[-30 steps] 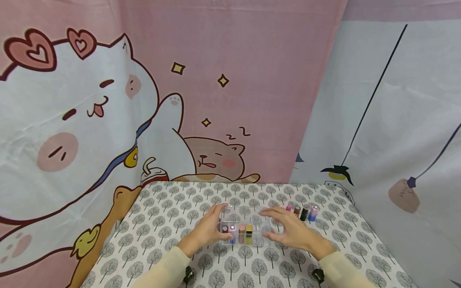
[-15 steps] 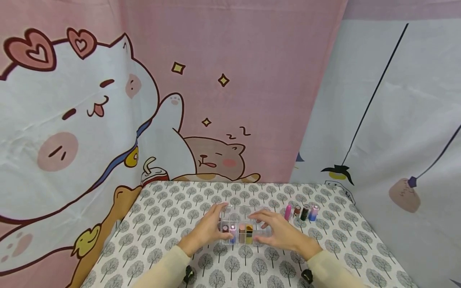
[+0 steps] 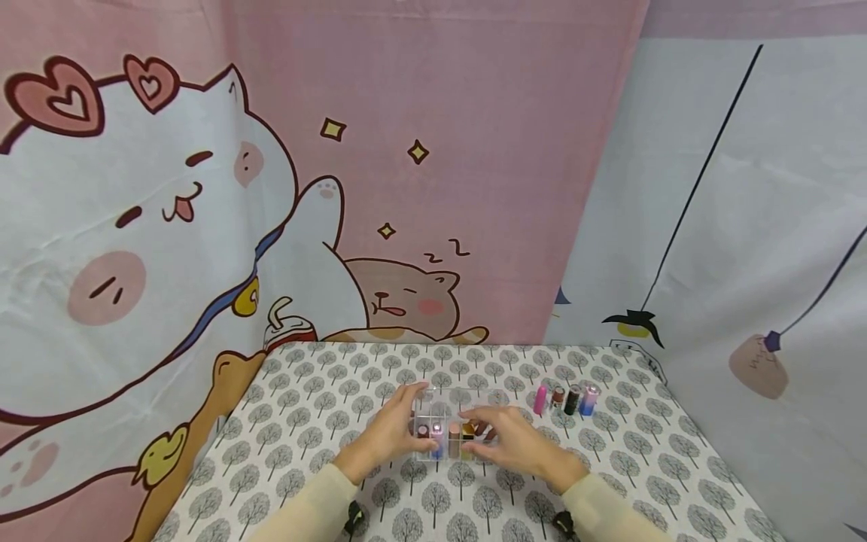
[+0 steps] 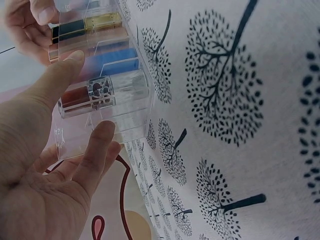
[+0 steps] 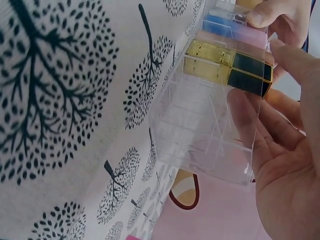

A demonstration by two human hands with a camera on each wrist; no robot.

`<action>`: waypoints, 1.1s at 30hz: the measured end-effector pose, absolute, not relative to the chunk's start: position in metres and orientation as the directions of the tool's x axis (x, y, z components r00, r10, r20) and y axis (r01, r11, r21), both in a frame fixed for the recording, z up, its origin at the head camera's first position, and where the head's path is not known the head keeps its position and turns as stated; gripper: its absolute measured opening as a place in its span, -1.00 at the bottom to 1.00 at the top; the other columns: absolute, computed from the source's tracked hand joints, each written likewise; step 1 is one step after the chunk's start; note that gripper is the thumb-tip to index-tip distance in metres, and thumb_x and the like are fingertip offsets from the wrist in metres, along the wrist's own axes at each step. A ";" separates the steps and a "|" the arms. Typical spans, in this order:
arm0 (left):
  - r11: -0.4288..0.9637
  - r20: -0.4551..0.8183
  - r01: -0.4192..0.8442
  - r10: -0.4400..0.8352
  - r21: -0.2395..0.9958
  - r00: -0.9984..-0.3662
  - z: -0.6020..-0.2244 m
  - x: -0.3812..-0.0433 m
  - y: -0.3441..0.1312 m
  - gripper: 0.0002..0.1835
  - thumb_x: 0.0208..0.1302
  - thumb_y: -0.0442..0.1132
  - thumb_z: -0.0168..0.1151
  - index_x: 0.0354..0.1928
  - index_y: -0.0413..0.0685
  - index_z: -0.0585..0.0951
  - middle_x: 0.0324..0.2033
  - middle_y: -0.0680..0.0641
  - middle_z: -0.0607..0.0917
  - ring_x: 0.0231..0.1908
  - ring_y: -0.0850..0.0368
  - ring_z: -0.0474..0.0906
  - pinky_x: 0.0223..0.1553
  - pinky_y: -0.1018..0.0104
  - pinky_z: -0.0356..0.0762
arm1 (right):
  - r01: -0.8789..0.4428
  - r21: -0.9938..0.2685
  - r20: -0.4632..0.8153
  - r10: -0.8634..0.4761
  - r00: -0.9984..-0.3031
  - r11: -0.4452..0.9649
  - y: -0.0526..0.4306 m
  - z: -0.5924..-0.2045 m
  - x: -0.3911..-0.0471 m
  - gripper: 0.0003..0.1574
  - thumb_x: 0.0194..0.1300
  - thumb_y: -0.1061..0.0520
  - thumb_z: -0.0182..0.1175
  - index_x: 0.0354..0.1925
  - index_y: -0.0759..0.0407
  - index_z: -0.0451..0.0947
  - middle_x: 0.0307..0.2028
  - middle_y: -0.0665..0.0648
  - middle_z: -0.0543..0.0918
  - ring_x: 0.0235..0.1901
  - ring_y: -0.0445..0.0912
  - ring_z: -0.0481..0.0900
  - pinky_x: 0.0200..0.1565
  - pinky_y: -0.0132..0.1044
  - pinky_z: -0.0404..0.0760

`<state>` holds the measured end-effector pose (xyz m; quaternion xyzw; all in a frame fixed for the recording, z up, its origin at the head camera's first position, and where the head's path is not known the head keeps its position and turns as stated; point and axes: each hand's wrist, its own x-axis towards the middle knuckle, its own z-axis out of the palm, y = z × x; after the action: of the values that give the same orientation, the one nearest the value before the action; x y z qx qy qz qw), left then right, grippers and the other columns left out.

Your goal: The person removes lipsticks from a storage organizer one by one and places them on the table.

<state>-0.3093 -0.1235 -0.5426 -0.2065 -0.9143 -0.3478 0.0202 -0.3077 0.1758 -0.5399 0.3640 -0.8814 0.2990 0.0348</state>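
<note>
A clear compartment organizer stands on the table between my hands, with several lipstick tubes in its front compartments. My left hand grips its left end, thumb in front and fingers behind. My right hand spreads around a black-and-gold lipstick; its fingers are beside the black cap, while the thumb looks apart from it. Left of this lipstick are a beige-pink tube, a pink-and-blue tube and a dark red lip gloss tube.
Behind and right of the organizer stand a bright pink tube, a brown-topped tube, a black tube and a pink-to-blue tube. A tree-print cloth covers the table, with cartoon curtains behind.
My right hand has moved left from the organizer's right end to the black-and-gold lipstick. My left hand keeps its grip on the left end.
</note>
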 end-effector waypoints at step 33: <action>0.677 0.180 0.394 0.366 0.622 -0.913 -0.540 -0.308 -0.124 0.32 0.13 0.03 0.90 0.83 0.03 0.27 0.62 -0.27 0.53 0.33 -0.27 0.74 0.45 -0.32 0.79 | -0.664 -0.451 0.352 -0.565 -0.746 0.596 0.173 -0.536 -0.306 -0.66 0.66 0.04 0.45 0.27 0.12 0.84 0.20 0.09 0.93 0.18 0.02 0.91 0.27 -0.07 0.94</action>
<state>-0.3078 -0.1239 -0.5402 -0.2075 -0.9154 -0.3444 0.0203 -0.3059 0.1734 -0.5357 0.3456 -0.8891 0.2872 0.0865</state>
